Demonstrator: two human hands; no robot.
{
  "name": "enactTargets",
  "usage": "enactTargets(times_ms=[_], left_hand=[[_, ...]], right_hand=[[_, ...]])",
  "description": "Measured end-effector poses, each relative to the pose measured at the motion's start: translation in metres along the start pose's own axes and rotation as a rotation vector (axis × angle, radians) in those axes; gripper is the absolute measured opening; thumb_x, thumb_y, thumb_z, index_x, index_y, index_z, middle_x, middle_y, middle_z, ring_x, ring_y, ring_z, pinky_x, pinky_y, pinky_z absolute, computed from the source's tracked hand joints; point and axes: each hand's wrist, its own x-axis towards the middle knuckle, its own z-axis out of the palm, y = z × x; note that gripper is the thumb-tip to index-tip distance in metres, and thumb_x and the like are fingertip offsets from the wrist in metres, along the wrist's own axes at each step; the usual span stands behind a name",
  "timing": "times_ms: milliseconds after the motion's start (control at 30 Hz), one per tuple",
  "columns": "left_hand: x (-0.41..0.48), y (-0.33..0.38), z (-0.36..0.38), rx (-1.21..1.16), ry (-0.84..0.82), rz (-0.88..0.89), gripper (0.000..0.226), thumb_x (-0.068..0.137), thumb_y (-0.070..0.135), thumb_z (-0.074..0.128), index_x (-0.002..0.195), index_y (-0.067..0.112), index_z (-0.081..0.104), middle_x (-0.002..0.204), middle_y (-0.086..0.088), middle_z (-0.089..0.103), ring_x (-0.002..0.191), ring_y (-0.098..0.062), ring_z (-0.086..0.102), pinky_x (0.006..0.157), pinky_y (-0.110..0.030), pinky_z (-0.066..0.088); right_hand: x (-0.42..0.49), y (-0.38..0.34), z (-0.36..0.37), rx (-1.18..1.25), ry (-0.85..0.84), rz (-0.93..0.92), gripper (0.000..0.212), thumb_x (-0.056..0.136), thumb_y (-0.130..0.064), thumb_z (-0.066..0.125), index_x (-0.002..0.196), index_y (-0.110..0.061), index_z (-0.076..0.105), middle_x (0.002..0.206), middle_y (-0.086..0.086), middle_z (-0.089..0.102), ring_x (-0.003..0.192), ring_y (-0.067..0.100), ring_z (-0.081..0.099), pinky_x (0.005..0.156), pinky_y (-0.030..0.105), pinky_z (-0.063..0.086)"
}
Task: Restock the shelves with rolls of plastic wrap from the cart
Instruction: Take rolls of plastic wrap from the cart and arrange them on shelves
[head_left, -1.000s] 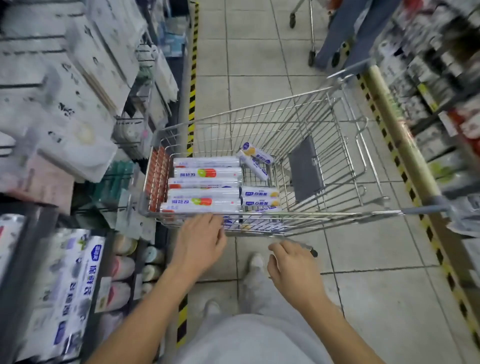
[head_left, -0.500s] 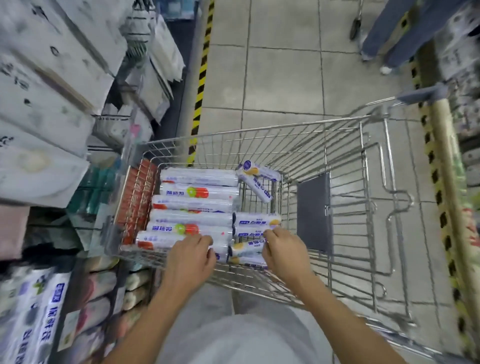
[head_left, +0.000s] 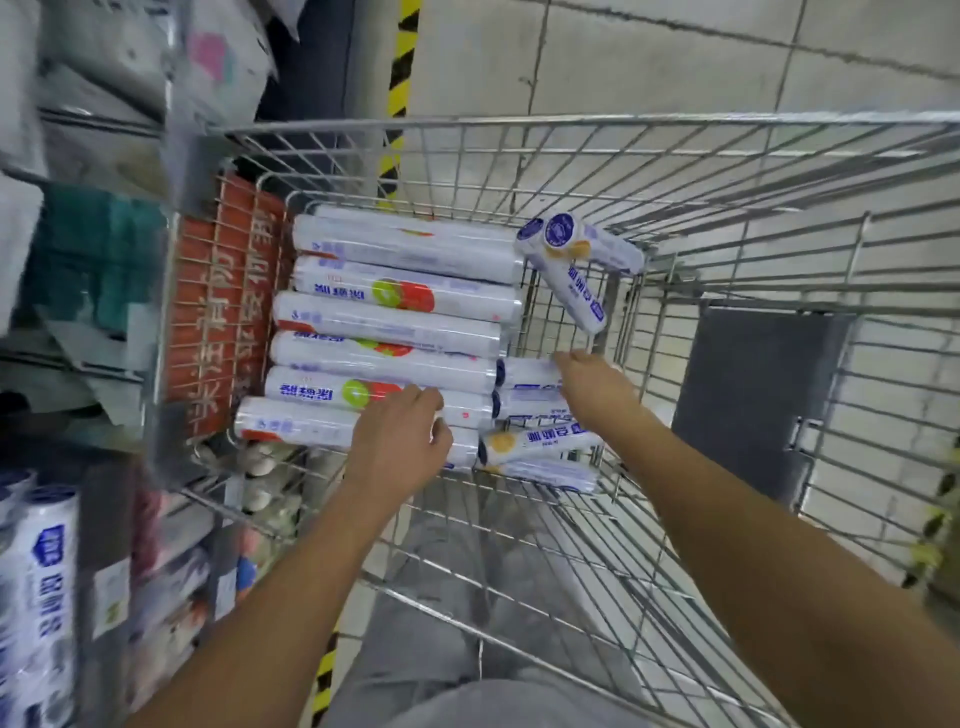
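Inside the silver wire shopping cart (head_left: 571, 124), against its left end, long white rolls of plastic wrap (head_left: 405, 317) with red and green fruit prints lie side by side in a stack, next to a red sign panel (head_left: 228, 312) fixed to that end wall. Just right of the stack on the cart's floor lie short white rolls with blue print and yellow ends (head_left: 540, 441). Two more short rolls (head_left: 582, 275) lean against the cart's far wall. The left hand (head_left: 400, 436) reaches over the cart's near rim and rests on the nearest long rolls, its fingers bent over one and its thumb pressed to the near side, gripping it. The right hand (head_left: 592, 384) lies on the short rolls, palm down. Its fingers are mostly hidden under the back of the hand, so I cannot tell whether they hold anything. A grey plastic flap (head_left: 753, 400) hangs at the cart's right end. Left of the cart stand blurred store shelves (head_left: 36, 571) of packaged goods. Beyond the cart a yellow-and-black floor stripe (head_left: 400, 67) runs over pale tiles
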Motion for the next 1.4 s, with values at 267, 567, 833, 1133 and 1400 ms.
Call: enactTargets(times_ms=[267, 567, 833, 1133, 1400], left_hand=[[0.018, -0.013, 0.029, -0.142, -0.16, -0.026, 0.045, 0.088, 0.037, 0.044, 0.118, 0.012, 0.067, 0.106, -0.01, 0.068, 0.095, -0.033, 0.063, 0.078, -0.043, 0.053], [0.013, 0.0, 0.013, -0.551, -0.303, -0.129, 0.035, 0.095, 0.036, 0.068, 0.125, 0.022, 0.059, 0.108, 0.006, 0.062, 0.097, -0.014, 0.061, 0.088, -0.038, 0.054], [0.023, 0.031, 0.001, -1.016, -0.419, -0.315, 0.042, 0.092, 0.043, 0.071, 0.127, 0.023, 0.062, 0.116, 0.004, 0.072, 0.104, -0.009, 0.07, 0.085, -0.024, 0.057], [0.022, 0.01, 0.007, -1.208, -0.333, -0.525, 0.021, 0.101, 0.037, 0.059, 0.111, 0.021, 0.069, 0.098, 0.001, 0.079, 0.085, -0.014, 0.074, 0.079, -0.036, 0.06], [0.015, -0.016, 0.005, -1.207, -0.245, -0.632, 0.014, 0.1, 0.037, 0.061, 0.11, 0.032, 0.068, 0.106, 0.0, 0.077, 0.098, -0.02, 0.072, 0.087, -0.04, 0.057]], right_hand=[[0.05, 0.001, 0.021, 0.014, -0.088, -0.095, 0.053, 0.094, -0.017, 0.062, 0.144, -0.015, 0.044, 0.131, 0.015, 0.056, 0.12, 0.037, 0.053, 0.093, 0.045, 0.044], [-0.014, 0.026, -0.03, 0.871, -0.18, -0.149, 0.032, 0.095, -0.03, 0.069, 0.126, -0.026, 0.064, 0.115, -0.008, 0.07, 0.105, 0.016, 0.068, 0.092, 0.039, 0.055], [-0.044, -0.032, -0.042, 1.459, -0.33, -0.065, 0.027, 0.103, -0.02, 0.056, 0.127, -0.009, 0.065, 0.121, 0.006, 0.073, 0.114, 0.021, 0.068, 0.093, 0.037, 0.058], [-0.001, 0.008, 0.025, 0.768, -0.061, 0.143, 0.056, 0.093, -0.017, 0.07, 0.146, -0.013, 0.05, 0.139, 0.012, 0.055, 0.13, 0.032, 0.052, 0.106, 0.042, 0.046], [0.026, 0.004, 0.053, -0.057, -0.141, -0.019, 0.057, 0.093, -0.025, 0.068, 0.144, -0.02, 0.042, 0.134, 0.008, 0.056, 0.123, 0.033, 0.05, 0.097, 0.046, 0.044]])
